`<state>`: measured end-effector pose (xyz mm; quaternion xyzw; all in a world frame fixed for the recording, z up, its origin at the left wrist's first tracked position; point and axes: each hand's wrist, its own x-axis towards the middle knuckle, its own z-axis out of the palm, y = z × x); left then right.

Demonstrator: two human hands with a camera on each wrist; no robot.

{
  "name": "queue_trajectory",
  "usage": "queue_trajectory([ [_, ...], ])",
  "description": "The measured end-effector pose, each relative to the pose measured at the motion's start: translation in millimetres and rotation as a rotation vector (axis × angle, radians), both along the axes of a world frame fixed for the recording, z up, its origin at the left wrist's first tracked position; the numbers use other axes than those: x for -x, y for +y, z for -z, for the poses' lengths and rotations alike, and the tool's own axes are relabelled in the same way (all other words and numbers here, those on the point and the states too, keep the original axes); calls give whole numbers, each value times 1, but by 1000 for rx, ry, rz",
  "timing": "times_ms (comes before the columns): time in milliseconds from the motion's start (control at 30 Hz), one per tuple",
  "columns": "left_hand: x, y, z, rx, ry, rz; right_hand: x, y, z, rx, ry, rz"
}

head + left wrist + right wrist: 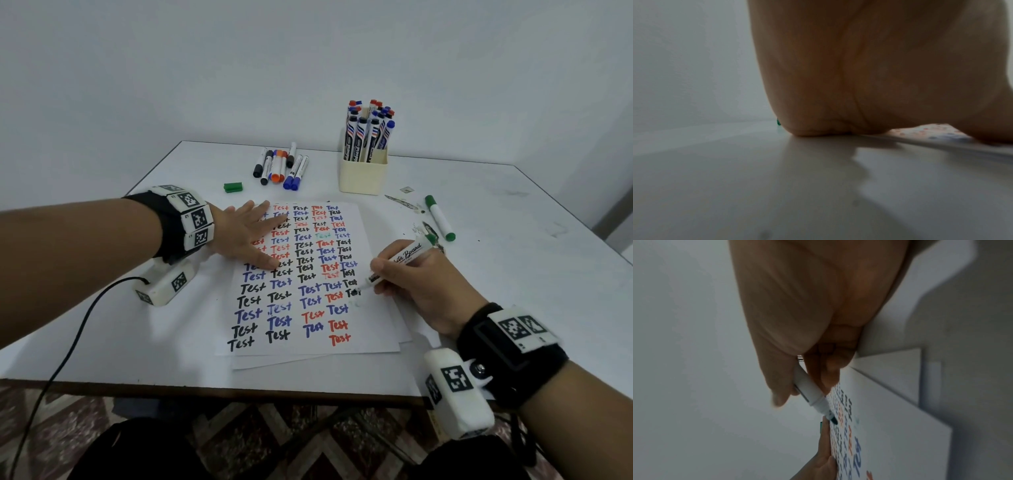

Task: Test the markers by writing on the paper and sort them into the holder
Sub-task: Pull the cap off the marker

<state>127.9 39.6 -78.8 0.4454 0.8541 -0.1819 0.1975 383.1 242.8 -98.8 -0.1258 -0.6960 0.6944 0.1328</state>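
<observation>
A white sheet of paper (373, 329) covered in rows of "Test" words lies on the table. My left hand (246, 233) lies flat on its upper left part, fingers spread; in the left wrist view only the palm (869, 73) shows. My right hand (411, 277) grips an uncapped white marker (394, 262), its tip touching the paper's right edge beside faint green marks. The right wrist view shows the marker (812, 391) pinched between thumb and fingers, dark tip on the paper (890, 434). A cream holder (362, 174) at the back holds several markers.
Several loose markers (281, 166) lie at the back of the table (513, 274). A green cap (233, 187) sits left of them. A green-capped marker (439, 217) lies right of the paper. More sheets lie under the top one. A black cable runs off the table's left front edge.
</observation>
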Motion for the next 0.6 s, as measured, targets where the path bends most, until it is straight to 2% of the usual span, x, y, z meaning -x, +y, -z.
queue_trajectory([
  [600,-3,1,-2,19,24,-9,-2,-4,-5,-202,-103,-148],
])
